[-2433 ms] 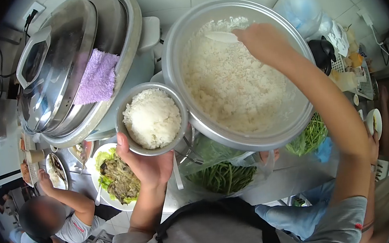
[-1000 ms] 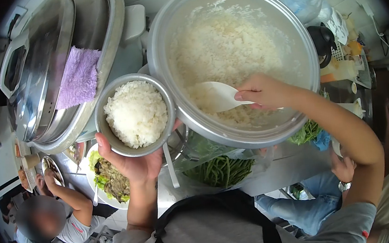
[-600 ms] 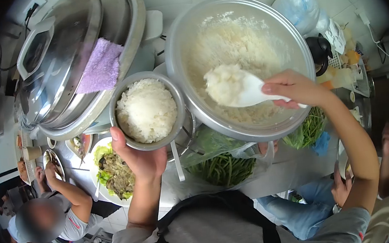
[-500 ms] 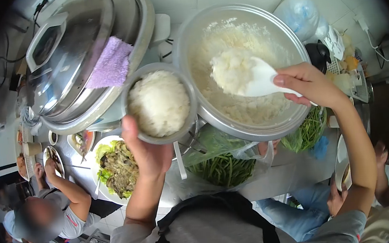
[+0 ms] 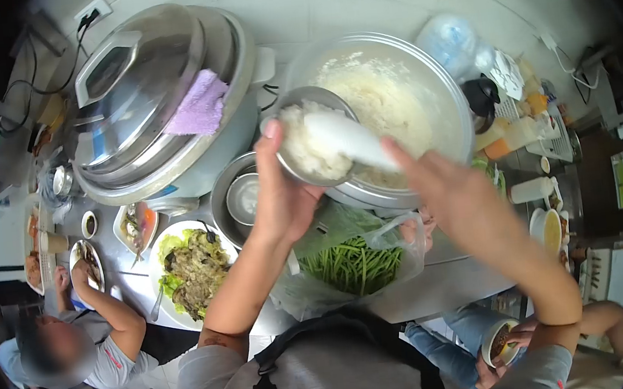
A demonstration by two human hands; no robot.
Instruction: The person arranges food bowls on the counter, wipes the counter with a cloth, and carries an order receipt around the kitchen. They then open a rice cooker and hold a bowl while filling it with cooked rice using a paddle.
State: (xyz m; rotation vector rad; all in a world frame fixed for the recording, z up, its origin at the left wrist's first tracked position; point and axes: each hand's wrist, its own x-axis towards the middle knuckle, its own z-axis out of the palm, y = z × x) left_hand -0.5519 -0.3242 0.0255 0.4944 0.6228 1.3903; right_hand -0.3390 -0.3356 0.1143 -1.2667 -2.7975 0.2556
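Observation:
My left hand [image 5: 283,178] grips a metal bowl [image 5: 332,100] by its near side, thumb over the rim. The bowl is tilted, with white rice [image 5: 305,138] inside. In my right hand [image 5: 440,188], smeared by motion, is a white rice paddle [image 5: 344,139], its blade lying against the rice in the bowl. Behind and to the right, partly covered by the bowl and paddle, stands a large metal pot [image 5: 462,114] with more rice [image 5: 400,101] spread over its bottom and wall.
A big lidded cooker [image 5: 139,68] with a purple cloth [image 5: 199,104] stands at left. Around me are a plate of greens and topping [image 5: 193,264], a bag of green beans [image 5: 353,266] and a metal basin [image 5: 220,193]. One person [image 5: 116,325] works at left; another's hands hold a bowl [image 5: 500,342] at lower right.
The paddle, which held a scoop of rice over the pot, has moved left onto the bowl. The bowl has moved right, overlapping the pot's rim, and is tilted.

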